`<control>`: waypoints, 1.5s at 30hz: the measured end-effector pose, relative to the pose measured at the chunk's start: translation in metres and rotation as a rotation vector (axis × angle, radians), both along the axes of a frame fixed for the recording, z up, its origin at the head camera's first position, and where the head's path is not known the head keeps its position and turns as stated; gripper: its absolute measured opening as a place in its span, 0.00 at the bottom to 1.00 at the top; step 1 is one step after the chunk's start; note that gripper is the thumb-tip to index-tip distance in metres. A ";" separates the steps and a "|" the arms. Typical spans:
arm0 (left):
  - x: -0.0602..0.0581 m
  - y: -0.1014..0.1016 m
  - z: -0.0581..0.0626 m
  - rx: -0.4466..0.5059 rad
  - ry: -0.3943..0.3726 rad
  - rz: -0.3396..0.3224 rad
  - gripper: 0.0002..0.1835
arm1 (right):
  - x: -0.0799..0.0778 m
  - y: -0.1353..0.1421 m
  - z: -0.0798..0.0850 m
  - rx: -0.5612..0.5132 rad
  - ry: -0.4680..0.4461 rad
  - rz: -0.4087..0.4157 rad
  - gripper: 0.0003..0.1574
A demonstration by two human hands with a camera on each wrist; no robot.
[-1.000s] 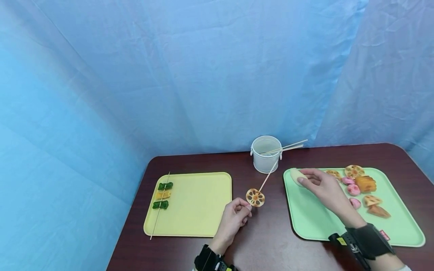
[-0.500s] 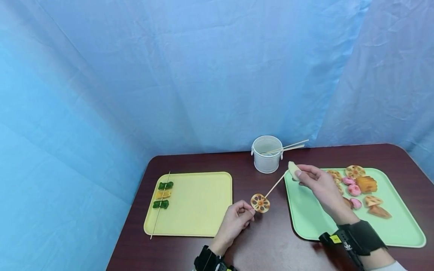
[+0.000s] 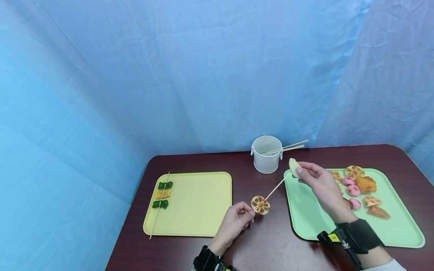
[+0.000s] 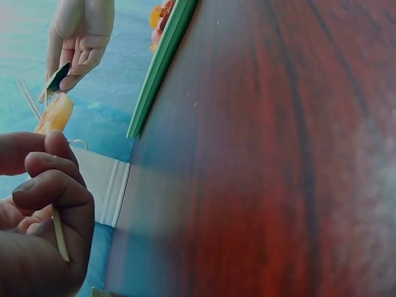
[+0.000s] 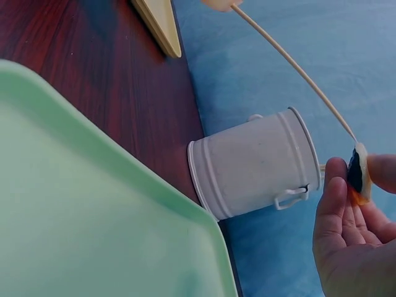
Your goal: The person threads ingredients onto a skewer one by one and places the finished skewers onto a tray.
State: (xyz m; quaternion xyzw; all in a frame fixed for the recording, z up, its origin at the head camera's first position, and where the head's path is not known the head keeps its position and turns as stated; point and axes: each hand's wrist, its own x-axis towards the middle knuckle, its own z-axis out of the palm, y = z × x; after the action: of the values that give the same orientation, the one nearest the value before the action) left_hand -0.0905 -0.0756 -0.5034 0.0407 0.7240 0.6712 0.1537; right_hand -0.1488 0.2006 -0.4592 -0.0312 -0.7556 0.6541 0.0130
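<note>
My left hand (image 3: 237,218) pinches a wooden skewer (image 3: 276,187) just below a browned lotus root slice (image 3: 260,205) threaded on it. The skewer's bare end slants up to the right. Over the green tray's near-left corner, my right hand (image 3: 320,184) holds a pale green slice (image 3: 293,166) between thumb and fingers. Seen in the right wrist view, this slice (image 5: 357,170) has a dark rind on one side, and the skewer tip meets its edge. Whether the tip has pierced it cannot be told. In the left wrist view the skewer's lower end (image 4: 60,235) sticks out beneath the curled fingers.
A green tray (image 3: 315,222) at right bears lotus slices, pink pieces and brown food pieces. A yellow tray (image 3: 200,203) at left carries a finished-looking skewer (image 3: 162,195) of green and yellow pieces. A white bucket (image 3: 266,162) with several skewers stands behind, between the trays.
My right hand has lifted the pale green slice off the green tray and brought it to the skewer tip. My left hand has shifted slightly right, leaning the skewer further over.
</note>
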 end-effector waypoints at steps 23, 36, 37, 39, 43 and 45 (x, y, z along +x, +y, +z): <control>0.003 0.011 -0.002 0.077 0.023 0.039 0.09 | 0.002 -0.012 -0.002 -0.080 0.012 0.035 0.36; 0.004 0.020 -0.004 0.051 0.024 0.090 0.08 | 0.011 -0.028 -0.008 -0.055 -0.012 0.047 0.35; 0.004 0.020 -0.003 0.045 0.031 0.098 0.08 | 0.011 -0.029 -0.009 -0.057 -0.012 0.046 0.35; 0.003 0.021 -0.004 0.046 0.038 0.117 0.08 | 0.012 -0.031 -0.010 -0.066 -0.012 0.043 0.34; 0.003 0.024 -0.004 0.047 0.035 0.142 0.08 | 0.015 -0.036 -0.015 -0.069 -0.016 0.043 0.33; 0.003 0.026 -0.004 0.038 0.028 0.149 0.08 | 0.016 -0.039 -0.017 -0.055 -0.022 0.046 0.33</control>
State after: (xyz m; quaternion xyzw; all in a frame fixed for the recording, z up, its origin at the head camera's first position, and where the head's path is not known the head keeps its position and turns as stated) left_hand -0.0874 -0.0499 -0.5070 -0.0013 0.7141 0.6939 0.0923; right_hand -0.1326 0.1620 -0.4762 -0.0212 -0.7381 0.6743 -0.0114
